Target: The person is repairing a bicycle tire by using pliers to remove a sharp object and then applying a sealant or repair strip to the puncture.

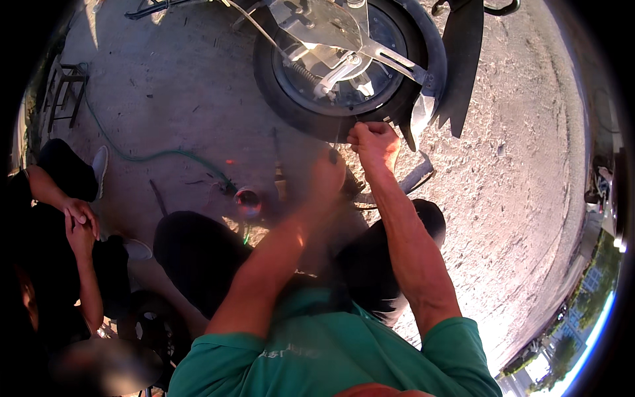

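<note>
A scooter or motorcycle wheel with a black tyre, a metal hub and a drum brake lever stands in front of me. My right hand is closed at the tyre's near edge, thumb and fingers pinched; what they hold is too small to make out. Beside it, lower and to the left, my left hand looks closed but hazy. A thin dark rod-like tool rises from it toward the tyre; its kind is unclear.
A person sits at left with clasped hands. A green hose runs along the ground to a round red-rimmed object by my left knee. A stool stands far left. A black mudguard hangs right of the wheel.
</note>
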`<state>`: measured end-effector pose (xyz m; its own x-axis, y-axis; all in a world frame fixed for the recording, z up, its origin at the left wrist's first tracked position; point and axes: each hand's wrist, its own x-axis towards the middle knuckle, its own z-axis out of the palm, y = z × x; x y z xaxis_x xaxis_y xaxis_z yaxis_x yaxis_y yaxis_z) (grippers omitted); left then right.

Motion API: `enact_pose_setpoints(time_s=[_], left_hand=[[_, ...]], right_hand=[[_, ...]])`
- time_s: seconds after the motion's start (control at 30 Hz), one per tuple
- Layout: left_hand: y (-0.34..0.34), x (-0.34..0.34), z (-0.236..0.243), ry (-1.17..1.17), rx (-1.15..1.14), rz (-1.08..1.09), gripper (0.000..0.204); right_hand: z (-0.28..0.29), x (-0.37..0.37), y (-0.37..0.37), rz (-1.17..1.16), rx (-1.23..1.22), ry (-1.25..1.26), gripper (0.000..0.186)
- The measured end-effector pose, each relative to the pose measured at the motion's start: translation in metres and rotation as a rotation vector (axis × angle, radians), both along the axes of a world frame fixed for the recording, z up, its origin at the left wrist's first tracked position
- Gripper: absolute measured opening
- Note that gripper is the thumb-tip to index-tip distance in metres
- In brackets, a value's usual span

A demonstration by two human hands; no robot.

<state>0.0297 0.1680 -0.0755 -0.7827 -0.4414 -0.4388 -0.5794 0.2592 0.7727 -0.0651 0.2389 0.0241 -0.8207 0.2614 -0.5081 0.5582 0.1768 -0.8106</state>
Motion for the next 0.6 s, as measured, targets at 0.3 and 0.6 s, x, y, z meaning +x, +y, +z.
enact_pose_setpoints(time_s=[0.3, 0.6], left_hand=[[-0.020, -0.001, 0.008, 0.034, 0.045, 0.006, 0.035], [-0.005, -0.001, 0.005, 0.100, 0.146, -0.010, 0.030]], right_hand=[[0.023, -0.004, -0.018, -0.065, -0.175, -0.157, 0.037], [-0.038, -0.011, 0.020, 0.285, 0.157, 0.026, 0.035]])
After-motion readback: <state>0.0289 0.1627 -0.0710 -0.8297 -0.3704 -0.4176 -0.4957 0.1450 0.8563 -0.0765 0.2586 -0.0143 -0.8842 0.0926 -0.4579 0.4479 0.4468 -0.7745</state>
